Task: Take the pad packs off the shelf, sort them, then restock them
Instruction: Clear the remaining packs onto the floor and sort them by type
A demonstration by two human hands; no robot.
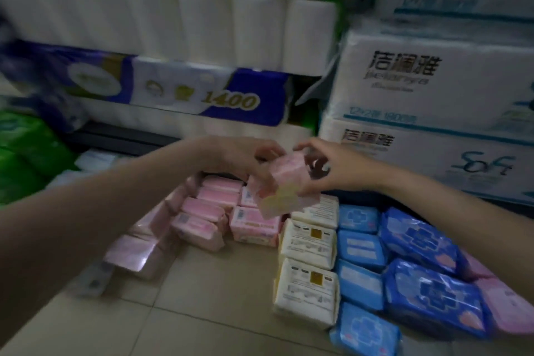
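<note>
Both hands hold one pink pad pack [284, 185] with a pale yellow patch, raised above the sorted rows on the tiled floor. My left hand [245, 157] grips its upper left side; my right hand [323, 170] pinches its right edge. Under them lie several pink packs [211, 211], a column of cream packs [309, 266], a column of light blue packs [359, 277] and dark blue packs [427, 272] at the right. A few glossy pale pink packs [135, 251] lie at the left.
Toilet roll bundles [179, 89] are stacked behind the rows. White tissue cartons [433, 113] stand at the right. Green packs [26, 150] sit at the far left. Bare beige floor tiles [213, 303] lie in front of the rows.
</note>
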